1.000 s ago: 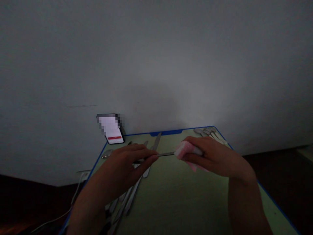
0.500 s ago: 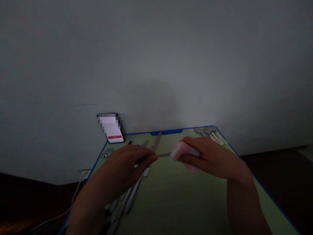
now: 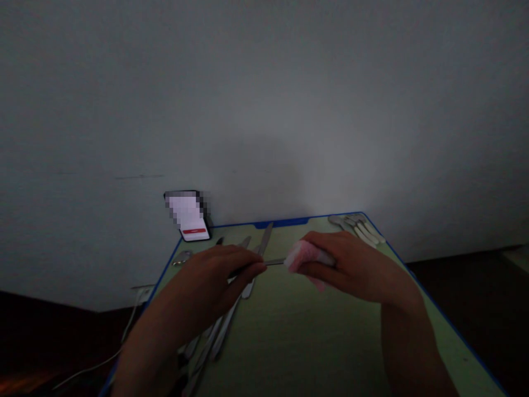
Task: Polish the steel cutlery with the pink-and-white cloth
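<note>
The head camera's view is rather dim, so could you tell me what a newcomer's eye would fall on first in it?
Probably the bright phone, propped against the wall at the table's far left corner. Next would come the pink-and-white cloth in the right hand, wrapped around a thin metal utensil that the left hand holds, near the middle of the view.

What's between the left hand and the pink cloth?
A thin metal piece runs from the left hand to the pink cloth, in the head view.

Phone screen (image 3: 188, 212) partly pixelated, held utensil's ends (image 3: 274, 262) hidden
</note>
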The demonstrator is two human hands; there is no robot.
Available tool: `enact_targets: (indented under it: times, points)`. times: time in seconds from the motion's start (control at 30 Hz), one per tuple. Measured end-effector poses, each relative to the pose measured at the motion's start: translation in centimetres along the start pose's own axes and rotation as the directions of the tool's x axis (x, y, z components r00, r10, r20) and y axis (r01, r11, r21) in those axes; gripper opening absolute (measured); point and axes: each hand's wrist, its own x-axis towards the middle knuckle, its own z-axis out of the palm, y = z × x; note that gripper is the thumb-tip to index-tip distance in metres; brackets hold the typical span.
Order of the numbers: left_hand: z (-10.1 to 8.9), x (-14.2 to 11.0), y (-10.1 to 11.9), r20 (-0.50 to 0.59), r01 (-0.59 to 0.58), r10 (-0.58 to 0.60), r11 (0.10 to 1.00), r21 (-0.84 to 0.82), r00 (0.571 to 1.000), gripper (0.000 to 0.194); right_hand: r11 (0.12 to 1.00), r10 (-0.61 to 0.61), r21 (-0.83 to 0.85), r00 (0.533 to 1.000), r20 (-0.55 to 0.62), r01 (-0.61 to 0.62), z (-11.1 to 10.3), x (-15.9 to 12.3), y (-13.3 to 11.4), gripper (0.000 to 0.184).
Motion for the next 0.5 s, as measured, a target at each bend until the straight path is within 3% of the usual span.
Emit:
enact_targets:
  times: [0.3, 0.5]
  points:
    - [-0.25, -0.18, 0.3, 0.006, -0.033, 0.034, 0.998, -0.046, 0.999, 0.024, 1.0, -0.011, -0.002, 1.0, 0.004, 0.011, -0.05, 0.0, 0.04, 0.027]
    - [-0.59, -0.67, -0.56, -0.039, -0.079, 0.074, 0.981, -0.179, 0.997, 0.016, 0.998, -0.065, 0.027, 0.998, -0.007, 0.065, -0.16, -0.09, 0.3, 0.025]
